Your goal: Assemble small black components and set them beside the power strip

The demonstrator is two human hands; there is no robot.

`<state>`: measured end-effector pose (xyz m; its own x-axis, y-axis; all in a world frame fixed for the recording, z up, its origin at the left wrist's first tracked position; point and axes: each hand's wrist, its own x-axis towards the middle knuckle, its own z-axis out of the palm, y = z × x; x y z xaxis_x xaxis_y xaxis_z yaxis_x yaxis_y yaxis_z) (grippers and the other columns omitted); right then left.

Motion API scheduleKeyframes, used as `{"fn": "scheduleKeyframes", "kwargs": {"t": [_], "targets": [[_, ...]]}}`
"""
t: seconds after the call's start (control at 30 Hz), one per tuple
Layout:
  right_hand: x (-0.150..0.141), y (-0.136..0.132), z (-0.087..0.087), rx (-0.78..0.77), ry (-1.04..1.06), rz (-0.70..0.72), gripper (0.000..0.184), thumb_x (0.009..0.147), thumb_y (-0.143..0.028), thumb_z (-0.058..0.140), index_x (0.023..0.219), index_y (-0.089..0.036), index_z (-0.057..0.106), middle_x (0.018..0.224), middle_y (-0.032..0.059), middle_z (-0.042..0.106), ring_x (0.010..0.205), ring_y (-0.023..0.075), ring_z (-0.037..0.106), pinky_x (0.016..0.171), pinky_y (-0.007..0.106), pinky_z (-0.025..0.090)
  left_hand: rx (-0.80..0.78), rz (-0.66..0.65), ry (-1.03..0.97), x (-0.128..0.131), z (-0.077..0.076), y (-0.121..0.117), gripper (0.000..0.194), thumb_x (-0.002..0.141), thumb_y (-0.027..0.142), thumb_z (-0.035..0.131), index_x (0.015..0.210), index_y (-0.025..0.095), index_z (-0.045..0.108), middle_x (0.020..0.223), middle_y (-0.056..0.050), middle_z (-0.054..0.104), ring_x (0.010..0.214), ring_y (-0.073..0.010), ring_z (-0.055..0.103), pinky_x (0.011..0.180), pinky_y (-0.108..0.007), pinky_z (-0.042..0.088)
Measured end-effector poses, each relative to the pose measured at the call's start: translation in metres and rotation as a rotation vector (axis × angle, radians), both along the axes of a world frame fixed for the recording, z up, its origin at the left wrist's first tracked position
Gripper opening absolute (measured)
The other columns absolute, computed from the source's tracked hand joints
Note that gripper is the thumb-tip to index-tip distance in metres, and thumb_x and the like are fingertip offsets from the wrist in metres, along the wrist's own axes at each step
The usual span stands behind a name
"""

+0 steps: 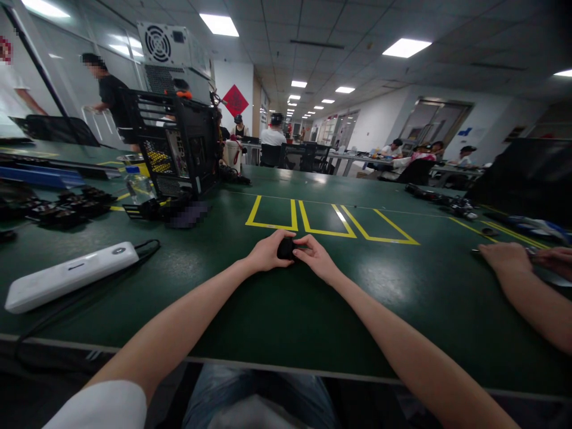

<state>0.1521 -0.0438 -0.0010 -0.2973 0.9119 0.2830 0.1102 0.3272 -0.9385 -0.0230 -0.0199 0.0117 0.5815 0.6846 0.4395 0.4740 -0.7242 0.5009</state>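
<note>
A small black object [285,249] is between my hands, close to the surface of the green table [277,310]. Too little of it shows to tell its kind. My left hand [267,251] is closed round its left side, thumb below and fingers above. From the right, my right hand [314,256] pinches at its edge with thumb and forefinger. Just beyond my hands, yellow tape outlines [271,226] mark the tabletop.
On the left lie a white power strip [74,277] with a dark cable and several black parts [71,205]. An open black computer case [179,143] stands behind them. At the right edge, a co-worker's hand [507,259] rests over the table.
</note>
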Motion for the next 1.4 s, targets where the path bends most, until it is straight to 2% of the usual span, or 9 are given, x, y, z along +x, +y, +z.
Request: {"fn": "scheduleKeyframes", "kwargs": {"t": [0.23,0.37,0.47,0.63,0.87,1.03,1.13,1.3,1.4], "targets": [[0.002,0.0026,0.0022,-0.003,-0.063,-0.014,0.034,0.071,-0.025,0.056,0.103,-0.022,0.046,0.105,0.0039,0.051,0.097,0.0179,0.054,0.088,0.039,0.042,-0.014,-0.009,-0.008,-0.0004,0.0012,-0.0011,0.058,0.061,0.029,0.064,0.112,0.025,0.037,0.11,-0.003,0.049,0.099,-0.022,0.05,0.079,-0.034,0.042],[0.0022,0.0008,0.0023,0.004,-0.012,0.054,0.034,0.067,-0.022,0.061,0.097,-0.021,0.047,0.105,0.0024,0.051,0.099,0.0172,0.052,0.089,0.037,0.042,-0.029,0.012,-0.012,0.0,0.0013,-0.0015,0.06,0.059,0.026,0.065,0.112,0.025,0.037,0.111,-0.002,0.049,0.1,-0.0224,0.05,0.08,-0.035,0.041],[0.0001,0.0001,0.0005,0.033,0.012,0.031,0.032,0.065,-0.022,0.062,0.093,-0.022,0.047,0.101,0.0005,0.05,0.095,0.0152,0.054,0.088,0.035,0.043,-0.033,0.015,-0.006,0.0001,0.0011,-0.0012,0.061,0.059,0.026,0.065,0.112,0.025,0.037,0.111,-0.003,0.049,0.1,-0.0231,0.05,0.08,-0.035,0.041],[-0.0022,0.0021,-0.0019,0.0,-0.001,-0.019,0.022,0.071,-0.03,0.055,0.089,-0.022,0.047,0.098,0.0009,0.052,0.076,0.0127,0.059,0.073,0.032,0.049,-0.021,0.009,-0.004,-0.0002,-0.0001,-0.0001,0.06,0.06,0.03,0.065,0.113,0.025,0.037,0.111,-0.003,0.048,0.1,-0.0235,0.05,0.079,-0.036,0.042],[0.0008,0.0018,0.0025,-0.001,-0.065,-0.01,0.035,0.07,-0.027,0.057,0.103,-0.021,0.047,0.107,0.0043,0.051,0.095,0.0174,0.055,0.085,0.038,0.044,-0.008,-0.005,0.003,-0.0005,-0.0007,0.0007,0.06,0.061,0.029,0.065,0.113,0.025,0.036,0.112,-0.003,0.048,0.1,-0.0222,0.05,0.08,-0.035,0.042],[0.0007,-0.0003,0.003,-0.004,-0.027,0.043,0.033,0.068,-0.024,0.06,0.098,-0.022,0.046,0.107,0.0025,0.051,0.1,0.0178,0.052,0.086,0.036,0.044,0.007,-0.016,-0.006,-0.0016,-0.0009,0.0003,0.059,0.062,0.029,0.064,0.113,0.025,0.036,0.112,-0.003,0.048,0.098,-0.0218,0.05,0.078,-0.034,0.042],[-0.0003,0.0005,0.0003,0.011,0.002,0.04,0.031,0.068,-0.025,0.06,0.095,-0.022,0.046,0.105,0.0013,0.05,0.095,0.0159,0.055,0.084,0.034,0.045,0.019,-0.018,-0.009,-0.0016,-0.0019,0.0007,0.059,0.062,0.03,0.063,0.114,0.025,0.035,0.112,-0.003,0.047,0.098,-0.0216,0.05,0.078,-0.033,0.042],[-0.0012,0.0053,-0.0041,0.01,0.008,-0.018,0.02,0.072,-0.033,0.054,0.087,-0.021,0.048,0.092,0.0,0.053,0.072,0.0113,0.057,0.07,0.031,0.048,0.028,0.005,0.002,-0.0003,-0.0043,0.003,0.059,0.06,0.032,0.064,0.112,0.024,0.036,0.11,-0.003,0.049,0.098,-0.0224,0.051,0.078,-0.034,0.042],[-0.0006,0.0069,-0.0042,0.023,0.009,-0.018,0.023,0.07,-0.03,0.056,0.09,-0.021,0.048,0.094,0.0007,0.052,0.074,0.0118,0.057,0.071,0.03,0.048,0.026,0.004,0.004,-0.0002,-0.0043,0.0033,0.059,0.061,0.031,0.064,0.112,0.024,0.036,0.11,-0.003,0.049,0.099,-0.0221,0.05,0.079,-0.033,0.042]]}}
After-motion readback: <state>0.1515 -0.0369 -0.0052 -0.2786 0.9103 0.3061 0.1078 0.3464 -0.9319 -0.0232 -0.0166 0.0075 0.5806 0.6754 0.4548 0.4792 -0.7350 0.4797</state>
